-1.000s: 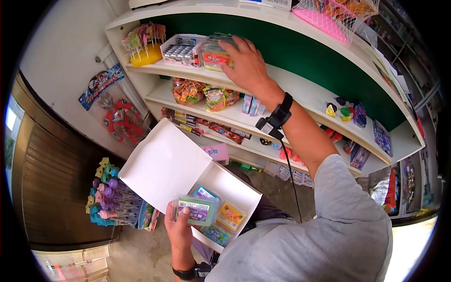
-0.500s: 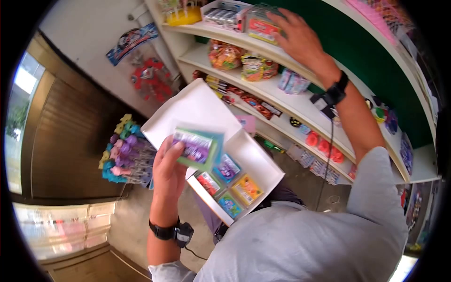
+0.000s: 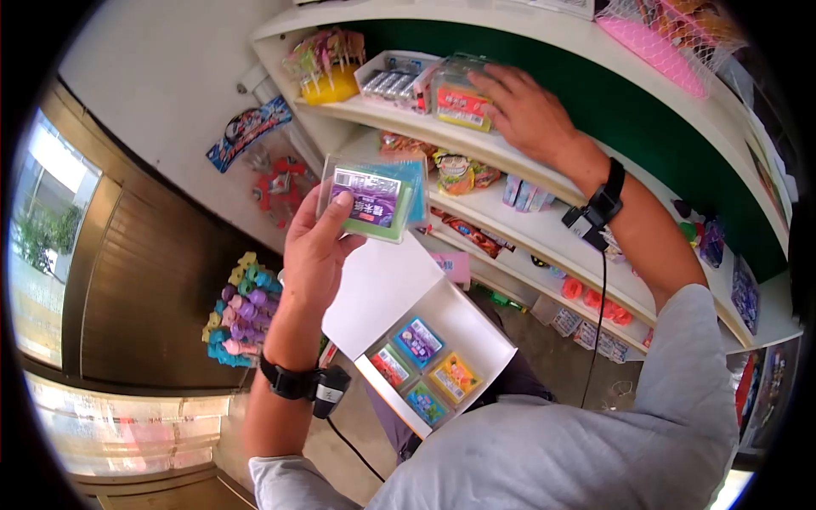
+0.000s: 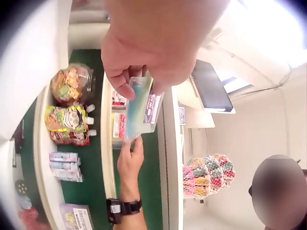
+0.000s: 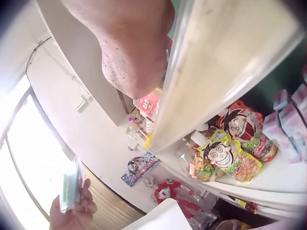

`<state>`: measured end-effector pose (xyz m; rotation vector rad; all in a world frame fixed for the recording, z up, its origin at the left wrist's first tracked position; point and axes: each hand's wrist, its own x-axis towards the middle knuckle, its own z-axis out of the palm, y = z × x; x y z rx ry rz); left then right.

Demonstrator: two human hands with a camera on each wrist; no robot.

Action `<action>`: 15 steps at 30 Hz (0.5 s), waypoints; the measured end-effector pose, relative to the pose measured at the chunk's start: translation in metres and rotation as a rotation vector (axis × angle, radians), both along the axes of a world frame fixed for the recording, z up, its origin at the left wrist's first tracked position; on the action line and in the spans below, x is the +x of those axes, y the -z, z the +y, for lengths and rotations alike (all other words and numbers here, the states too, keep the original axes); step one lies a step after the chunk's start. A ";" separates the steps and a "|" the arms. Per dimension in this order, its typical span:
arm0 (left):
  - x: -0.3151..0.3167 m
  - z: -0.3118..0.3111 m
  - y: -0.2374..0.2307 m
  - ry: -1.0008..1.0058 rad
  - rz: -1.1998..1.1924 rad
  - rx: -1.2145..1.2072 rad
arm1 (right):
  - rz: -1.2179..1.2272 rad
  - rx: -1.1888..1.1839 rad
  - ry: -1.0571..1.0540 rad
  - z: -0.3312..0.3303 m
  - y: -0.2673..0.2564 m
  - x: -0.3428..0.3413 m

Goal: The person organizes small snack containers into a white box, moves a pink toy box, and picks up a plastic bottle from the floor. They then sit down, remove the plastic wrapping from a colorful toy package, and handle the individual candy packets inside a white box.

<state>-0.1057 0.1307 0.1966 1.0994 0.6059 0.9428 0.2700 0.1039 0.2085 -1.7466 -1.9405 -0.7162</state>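
My left hand [image 3: 313, 246] holds up flat clear plastic packs, thumb on the front one. That front pack [image 3: 374, 223] is green with a purple label, and a blue pack [image 3: 416, 191] shows behind it. On the top shelf, my right hand [image 3: 534, 119] rests with extended fingers at a stack of clear packs [image 3: 461, 106] with red and yellow labels. Below, an open white cardboard box [image 3: 476, 316] sits over the person's lap, its lid [image 3: 374, 293] folded back. Inside lie several packs, among them a purple-labelled pack [image 3: 419, 340] and an orange pack [image 3: 455, 376].
Left of the stack are a tray of silver-topped items [image 3: 393, 83] and lollipops in a yellow holder [image 3: 331, 81]. Snack pouches [image 3: 459, 172] stand one shelf down. A bunch of colourful toys [image 3: 242, 314] is by the brown door [image 3: 170, 280]. A cable [image 3: 599, 323] hangs from the right wrist.
My left hand has lifted its packs from over the box up towards the shelves. My right hand stays at the shelf stack. The head view has shifted.
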 end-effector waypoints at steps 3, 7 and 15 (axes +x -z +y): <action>0.043 0.005 0.010 0.014 -0.171 0.028 | 0.058 0.016 -0.016 -0.001 0.002 -0.002; 0.086 0.024 0.036 -0.027 -0.282 0.019 | 0.111 0.022 -0.024 -0.004 0.002 -0.003; 0.134 0.045 0.050 -0.049 -0.297 -0.036 | 0.100 0.071 -0.042 -0.001 0.003 -0.002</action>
